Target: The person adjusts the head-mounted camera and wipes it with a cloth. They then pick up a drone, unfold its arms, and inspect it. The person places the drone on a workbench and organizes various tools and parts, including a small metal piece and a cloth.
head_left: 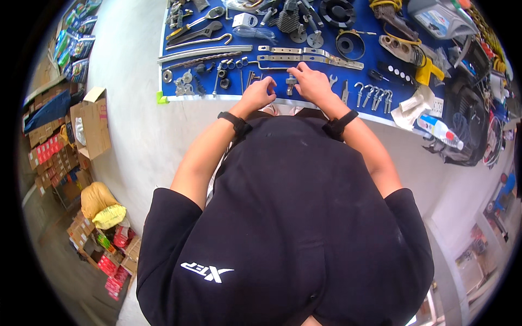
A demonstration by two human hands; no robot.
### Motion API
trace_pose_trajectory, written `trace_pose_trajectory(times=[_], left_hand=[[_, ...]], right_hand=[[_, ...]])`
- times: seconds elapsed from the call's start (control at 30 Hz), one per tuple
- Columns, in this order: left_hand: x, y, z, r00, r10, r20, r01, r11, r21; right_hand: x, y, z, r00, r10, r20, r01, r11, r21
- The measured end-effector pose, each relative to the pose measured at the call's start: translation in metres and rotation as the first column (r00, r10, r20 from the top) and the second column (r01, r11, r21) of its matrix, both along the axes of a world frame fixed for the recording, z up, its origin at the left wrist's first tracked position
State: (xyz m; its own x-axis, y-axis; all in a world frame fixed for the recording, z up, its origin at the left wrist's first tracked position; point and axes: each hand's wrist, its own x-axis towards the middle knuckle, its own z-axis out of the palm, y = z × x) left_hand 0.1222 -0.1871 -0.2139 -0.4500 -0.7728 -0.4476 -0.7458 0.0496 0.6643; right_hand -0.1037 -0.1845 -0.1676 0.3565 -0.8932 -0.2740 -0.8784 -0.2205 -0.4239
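Note:
My left hand (260, 96) is over the near edge of the blue-topped table (179, 64), its fingers curled; anything in them is hidden. Beside it lie small metal bolts (252, 79). Further right, my right hand (314, 86) reaches over the table with bent fingers close together. Its fingertips are at the right end of a thin cranked metal rod (272, 68); I cannot tell whether they grip it. A metal bolt fitting (291, 86) stands just left of that palm. An open-end wrench (332, 81) and several hook bolts (374, 96) lie to its right.
Perforated metal strips (296, 57), an adjustable wrench (196, 33) and a black ring (350, 44) lie beyond my hands. At right are a yellow clamp (428, 72), a cloth (412, 108), a plastic bottle (440, 130) and a grey jug (443, 19). Cardboard boxes (92, 127) stand far left.

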Motion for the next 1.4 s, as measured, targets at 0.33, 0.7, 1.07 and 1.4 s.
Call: trace_pose_trajectory(times=[0.33,0.7,1.07,1.4], left_hand=[[0.006,0.029,0.016,0.962,0.273,0.007,-0.273,0.957,0.098],[-0.047,0.015,0.085,0.967,0.150,-0.207,-0.167,0.984,-0.065],[-0.145,-0.024,0.127,0.797,0.106,-0.594,-0.083,0.994,0.065],[-0.248,-0.039,0.123,0.752,-0.018,-0.659,0.186,0.965,0.186]], right_hand=[[0.010,-0.025,-0.021,0.960,0.266,-0.093,-0.260,0.963,0.074],[-0.024,-0.014,0.048,0.871,0.051,0.489,-0.003,0.995,-0.098],[-0.132,0.028,0.106,0.724,-0.251,0.643,0.580,0.727,-0.368],[-0.296,0.165,0.166,0.256,-0.428,0.867,0.835,-0.354,-0.421]])
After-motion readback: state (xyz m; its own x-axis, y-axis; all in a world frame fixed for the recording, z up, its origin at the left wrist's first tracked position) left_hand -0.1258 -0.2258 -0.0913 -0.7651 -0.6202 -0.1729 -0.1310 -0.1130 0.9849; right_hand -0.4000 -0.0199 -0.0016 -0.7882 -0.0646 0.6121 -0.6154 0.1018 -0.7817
